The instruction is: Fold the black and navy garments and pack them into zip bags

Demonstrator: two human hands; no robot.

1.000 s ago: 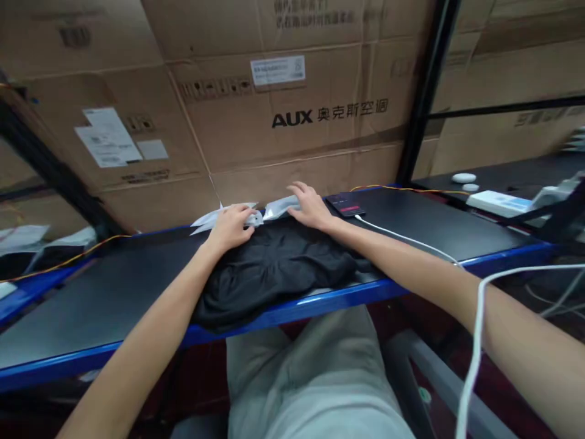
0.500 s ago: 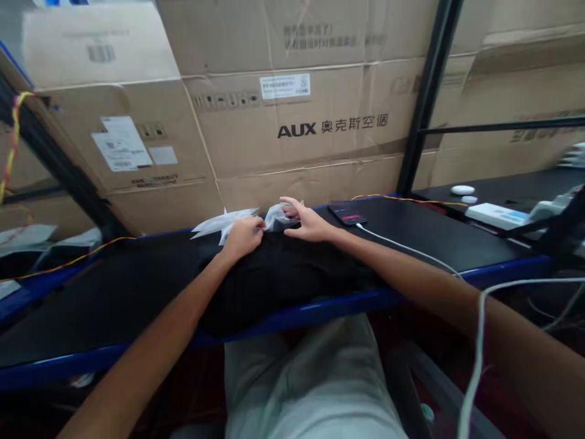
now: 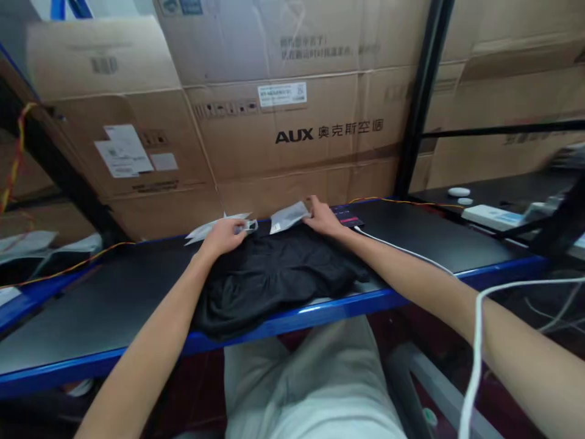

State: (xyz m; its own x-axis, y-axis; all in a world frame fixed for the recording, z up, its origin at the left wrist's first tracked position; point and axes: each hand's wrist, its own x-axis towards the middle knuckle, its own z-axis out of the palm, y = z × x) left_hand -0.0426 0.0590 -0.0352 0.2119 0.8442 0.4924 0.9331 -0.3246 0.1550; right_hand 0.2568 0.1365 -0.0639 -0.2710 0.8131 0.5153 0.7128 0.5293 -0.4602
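Observation:
A crumpled black garment (image 3: pixel 274 274) lies on the black table (image 3: pixel 91 305), hanging slightly over its blue front edge. At the garment's far edge sits a clear plastic bag (image 3: pixel 287 216). My left hand (image 3: pixel 222 236) is closed on the bag's left part, close to a second flat bag (image 3: pixel 208 227). My right hand (image 3: pixel 325 218) pinches the bag's right corner, lifting that flap a little above the cloth. Both forearms reach across the garment.
A phone (image 3: pixel 347 214) with a white cable (image 3: pixel 402 249) lies right of my right hand. Large cardboard boxes (image 3: pixel 297 140) wall off the back. A black post (image 3: pixel 418 97) stands at right; a white power strip (image 3: pixel 493 214) lies far right. My lap is below the table edge.
My hands came together at the bag half a second ago, then spread apart. The bag's right flap is now pulled out flat to the right.

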